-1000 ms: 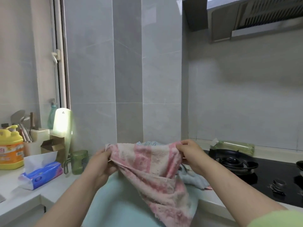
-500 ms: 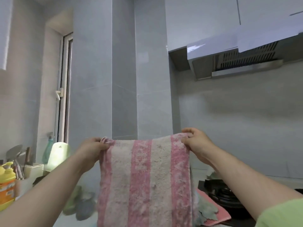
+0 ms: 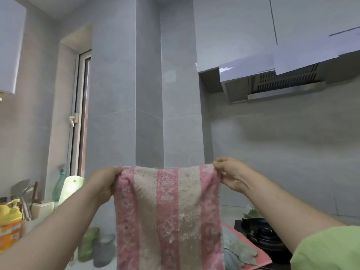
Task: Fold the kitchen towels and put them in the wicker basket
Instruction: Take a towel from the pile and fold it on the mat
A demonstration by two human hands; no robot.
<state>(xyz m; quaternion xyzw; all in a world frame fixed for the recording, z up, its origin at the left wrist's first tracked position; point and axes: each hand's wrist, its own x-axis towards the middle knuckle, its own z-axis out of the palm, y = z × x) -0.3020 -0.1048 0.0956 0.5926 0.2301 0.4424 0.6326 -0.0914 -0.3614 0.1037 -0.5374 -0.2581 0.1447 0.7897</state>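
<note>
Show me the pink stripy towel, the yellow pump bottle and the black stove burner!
Pink-and-beige striped terry towel (image 3: 167,217): head view, on its middle pink stripe.
Yellow plastic pump bottle (image 3: 8,216): head view, on its yellow shoulder.
Black metal gas stove burner (image 3: 262,233): head view, on its ring.

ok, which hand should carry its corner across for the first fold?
Right, marginally. The right hand pinches its corner of the striped towel with the fingertips, so it should be easy to swing over. The left hand has its corner bunched in a fuller grip, better suited to anchoring.
</note>
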